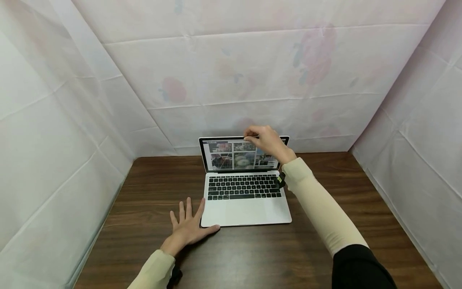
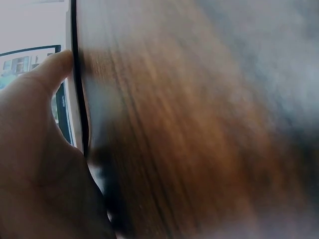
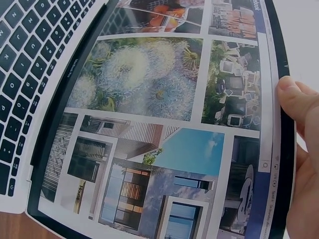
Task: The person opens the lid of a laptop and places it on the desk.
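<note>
A silver laptop (image 1: 240, 211) stands unfolded on the table, its lit screen (image 1: 231, 158) showing a grid of photos above black keys. At the screen's top edge my right hand (image 1: 268, 141) pinches the lid, thumb on the front and fingers behind, as the right wrist view shows. My left hand (image 1: 187, 229) lies with fingers spread at the laptop's front left corner. Its thumb reaches along the front edge and its index finger along the left side. In the left wrist view the thumb (image 2: 52, 69) touches the laptop's edge; the other fingers are out of that view.
The dark wooden table (image 1: 155, 180) runs out on both sides of the laptop. Pale cloth with faint fruit prints hangs behind as a back wall (image 1: 216, 80), close to the screen. White cloth walls (image 1: 54, 132) flank the table left and right.
</note>
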Action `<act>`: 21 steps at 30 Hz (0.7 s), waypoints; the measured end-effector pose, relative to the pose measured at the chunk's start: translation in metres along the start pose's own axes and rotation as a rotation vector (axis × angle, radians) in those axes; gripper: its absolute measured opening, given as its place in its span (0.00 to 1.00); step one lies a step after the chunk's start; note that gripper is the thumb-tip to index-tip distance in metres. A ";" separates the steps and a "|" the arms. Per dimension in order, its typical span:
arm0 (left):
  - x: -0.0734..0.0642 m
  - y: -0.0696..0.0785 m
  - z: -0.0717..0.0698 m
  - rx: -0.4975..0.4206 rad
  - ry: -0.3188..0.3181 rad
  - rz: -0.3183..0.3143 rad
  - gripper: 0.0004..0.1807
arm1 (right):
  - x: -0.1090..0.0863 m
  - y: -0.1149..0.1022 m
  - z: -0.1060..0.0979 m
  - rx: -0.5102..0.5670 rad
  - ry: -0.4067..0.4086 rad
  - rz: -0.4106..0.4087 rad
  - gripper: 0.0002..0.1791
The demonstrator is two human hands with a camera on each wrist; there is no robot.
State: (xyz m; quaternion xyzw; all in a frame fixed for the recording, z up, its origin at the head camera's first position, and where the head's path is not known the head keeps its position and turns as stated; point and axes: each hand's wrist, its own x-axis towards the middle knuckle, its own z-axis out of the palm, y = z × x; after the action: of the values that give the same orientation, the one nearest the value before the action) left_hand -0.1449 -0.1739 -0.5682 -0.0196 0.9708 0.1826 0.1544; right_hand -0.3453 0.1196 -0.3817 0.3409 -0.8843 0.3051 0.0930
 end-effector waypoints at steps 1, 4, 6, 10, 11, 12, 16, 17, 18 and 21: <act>-0.001 0.001 0.000 -0.002 0.001 -0.002 0.67 | 0.000 0.001 0.000 -0.001 0.000 0.005 0.07; -0.004 0.006 -0.002 -0.011 0.009 0.001 0.66 | 0.002 0.005 0.000 -0.004 0.007 0.020 0.07; -0.007 0.010 -0.003 -0.010 0.009 0.000 0.65 | 0.003 0.006 0.000 -0.007 0.013 0.025 0.07; -0.010 0.013 -0.006 -0.005 0.015 -0.004 0.65 | 0.006 0.008 0.001 -0.015 0.023 0.027 0.09; -0.010 0.013 -0.005 -0.007 0.018 -0.002 0.65 | 0.007 0.009 0.001 -0.017 0.026 0.030 0.10; -0.010 0.013 -0.005 -0.006 0.017 -0.003 0.65 | 0.008 0.009 0.001 -0.019 0.030 0.034 0.10; -0.009 0.015 -0.001 -0.019 0.032 0.004 0.65 | 0.010 0.012 0.002 -0.032 0.048 0.042 0.10; -0.009 0.015 0.000 -0.022 0.036 0.009 0.65 | 0.010 0.013 0.002 -0.035 0.054 0.045 0.10; -0.009 0.016 0.001 -0.022 0.037 0.010 0.65 | 0.010 0.014 0.003 -0.037 0.059 0.048 0.10; -0.010 0.017 0.002 -0.021 0.038 0.016 0.65 | 0.009 0.017 0.005 -0.039 0.074 0.062 0.10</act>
State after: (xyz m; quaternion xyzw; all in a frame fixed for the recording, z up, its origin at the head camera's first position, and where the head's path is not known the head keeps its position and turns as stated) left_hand -0.1364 -0.1578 -0.5609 -0.0170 0.9717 0.1936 0.1344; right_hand -0.3632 0.1212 -0.3902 0.2996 -0.8963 0.3029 0.1229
